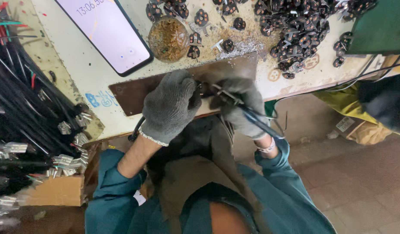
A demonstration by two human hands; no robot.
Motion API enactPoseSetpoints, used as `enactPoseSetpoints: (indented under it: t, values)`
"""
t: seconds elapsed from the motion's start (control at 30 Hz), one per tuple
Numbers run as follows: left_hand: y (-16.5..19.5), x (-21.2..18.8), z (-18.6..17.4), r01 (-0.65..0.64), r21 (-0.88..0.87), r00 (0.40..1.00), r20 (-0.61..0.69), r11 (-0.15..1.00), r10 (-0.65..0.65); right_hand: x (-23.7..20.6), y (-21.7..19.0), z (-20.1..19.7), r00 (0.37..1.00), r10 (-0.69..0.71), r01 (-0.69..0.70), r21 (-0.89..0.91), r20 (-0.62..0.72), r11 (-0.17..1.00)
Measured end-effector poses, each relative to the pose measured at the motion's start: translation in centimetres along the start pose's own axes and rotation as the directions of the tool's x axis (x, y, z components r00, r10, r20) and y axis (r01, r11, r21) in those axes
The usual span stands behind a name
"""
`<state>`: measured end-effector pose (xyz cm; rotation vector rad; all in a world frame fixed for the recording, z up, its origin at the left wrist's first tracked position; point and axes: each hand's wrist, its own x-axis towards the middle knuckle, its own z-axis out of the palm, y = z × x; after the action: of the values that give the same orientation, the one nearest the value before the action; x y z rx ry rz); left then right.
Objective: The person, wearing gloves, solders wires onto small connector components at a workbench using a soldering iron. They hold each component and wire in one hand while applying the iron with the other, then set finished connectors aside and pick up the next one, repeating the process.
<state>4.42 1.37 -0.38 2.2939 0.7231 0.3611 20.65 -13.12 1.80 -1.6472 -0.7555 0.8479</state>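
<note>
Grey knitted gloves cover both hands: the left hand is curled shut around a black cable that trails off the bench edge, while the right hand is closed on a slim metal hand tool with dark handles, both meeting over a brown metal plate at the front of the worn pale workbench. The cable end is hidden between the gloves, so its state is unclear. The tool could slip and nick the left glove, since the fingers crowd right beside its tip.
</note>
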Motion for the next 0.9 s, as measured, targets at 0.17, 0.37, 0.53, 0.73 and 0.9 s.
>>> enactPoseSetpoints:
  t: [0.17,0.37,0.53,0.73,0.9]
  values:
    - [0.2,0.1,-0.1,0.065,-0.039,0.996,0.068,0.997,-0.063,0.2,-0.7,0.2,0.958,-0.275,0.278,-0.473,0.076,0.836]
    - [-0.1,0.2,-0.4,0.042,-0.039,0.999,0.033,0.998,-0.041,3.9,0.1,1.1,0.91,-0.381,0.236,-0.548,-0.166,0.803]
    - [0.0,0.3,-0.4,0.061,-0.053,0.998,0.031,0.997,-0.059,2.2,-1.6,1.2,0.964,-0.264,0.228,-0.451,-0.018,0.863]
    - [-0.4,-1.3,-1.9,0.067,-0.02,0.996,-0.049,0.998,-0.068,1.4,-2.0,2.2,0.917,-0.398,0.34,-0.502,-0.009,0.796]
    - [-0.9,-2.6,-2.6,0.123,0.045,0.992,-0.049,0.991,-0.12,1.5,-2.1,3.3,0.927,-0.348,0.363,-0.558,0.137,0.746]
